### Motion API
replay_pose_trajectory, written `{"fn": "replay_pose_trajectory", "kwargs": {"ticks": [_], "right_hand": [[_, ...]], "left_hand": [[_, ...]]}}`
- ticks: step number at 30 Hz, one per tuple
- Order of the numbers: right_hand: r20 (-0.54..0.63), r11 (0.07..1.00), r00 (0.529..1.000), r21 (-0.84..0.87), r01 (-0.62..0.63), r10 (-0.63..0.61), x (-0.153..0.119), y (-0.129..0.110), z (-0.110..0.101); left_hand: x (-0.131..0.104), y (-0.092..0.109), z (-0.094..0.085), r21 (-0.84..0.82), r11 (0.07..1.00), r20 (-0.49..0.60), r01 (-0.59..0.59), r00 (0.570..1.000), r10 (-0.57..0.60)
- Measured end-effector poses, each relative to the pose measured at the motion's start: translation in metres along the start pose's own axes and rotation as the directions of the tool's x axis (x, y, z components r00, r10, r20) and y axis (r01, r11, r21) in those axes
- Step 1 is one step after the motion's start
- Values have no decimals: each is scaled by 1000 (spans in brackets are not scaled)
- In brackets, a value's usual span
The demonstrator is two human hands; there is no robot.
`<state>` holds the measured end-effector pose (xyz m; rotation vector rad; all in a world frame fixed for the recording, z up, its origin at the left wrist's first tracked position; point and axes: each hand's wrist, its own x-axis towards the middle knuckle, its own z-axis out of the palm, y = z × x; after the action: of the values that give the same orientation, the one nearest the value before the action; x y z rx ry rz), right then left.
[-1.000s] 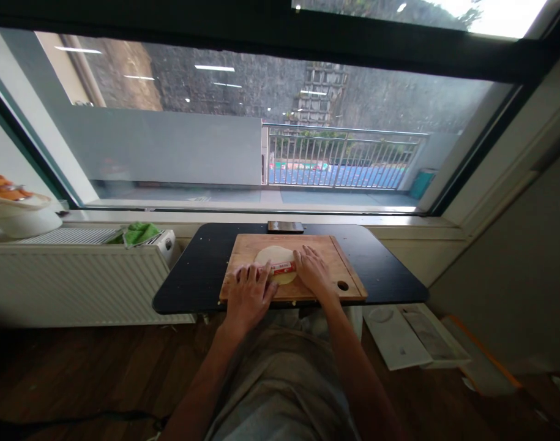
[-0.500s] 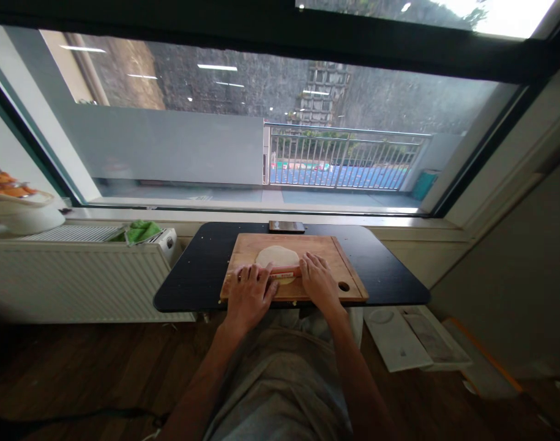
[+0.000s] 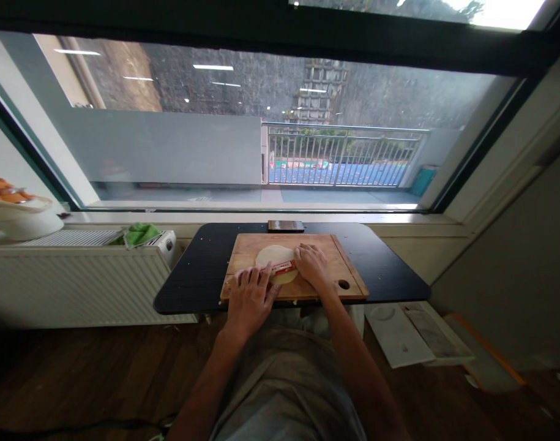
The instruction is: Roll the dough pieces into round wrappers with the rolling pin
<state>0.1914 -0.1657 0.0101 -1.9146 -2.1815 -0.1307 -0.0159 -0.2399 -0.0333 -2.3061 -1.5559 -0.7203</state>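
Observation:
A thin, pale, roundish sheet of dough [image 3: 271,253] lies on a wooden cutting board [image 3: 328,245]. Across it rests a short rolling pin [image 3: 283,267] with red and white printing, tilted so its right end points farther from me. My left hand [image 3: 251,295] lies over the pin's left end, its fingers stretched forward and close together. Around the right end are the curled fingers of my right hand [image 3: 313,267]. Both hands hide the ends of the pin. Some dough shows on the near side of the pin.
The board sits on a small black table [image 3: 188,269] with a phone [image 3: 286,226] at its far edge. To the left, a white radiator [image 3: 78,282] carries a green cloth [image 3: 141,234]. A white basket [image 3: 25,220] stands beyond it. A large window rises behind the table.
My right hand has moved slightly forward and left, turning the pin from nearly level to slanted. My left hand has stayed almost in place.

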Motion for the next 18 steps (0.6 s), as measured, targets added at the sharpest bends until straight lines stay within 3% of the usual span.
{"fn": "replay_pose_trajectory", "kwargs": {"ticks": [8,15,18], "right_hand": [[-114,974,984,201,-109,133,-36,-4,-2],[-125,959,982,265,-101,138,-36,-2,3],[-150,959,980,269,-87,131,-36,-1,6]], "left_hand": [[9,-7,-1,23,998,0,54,999,-55],[-9,-5,-5,42,998,4,37,999,-37],[-7,-10,-3,34,999,28,31,999,-32]]}}
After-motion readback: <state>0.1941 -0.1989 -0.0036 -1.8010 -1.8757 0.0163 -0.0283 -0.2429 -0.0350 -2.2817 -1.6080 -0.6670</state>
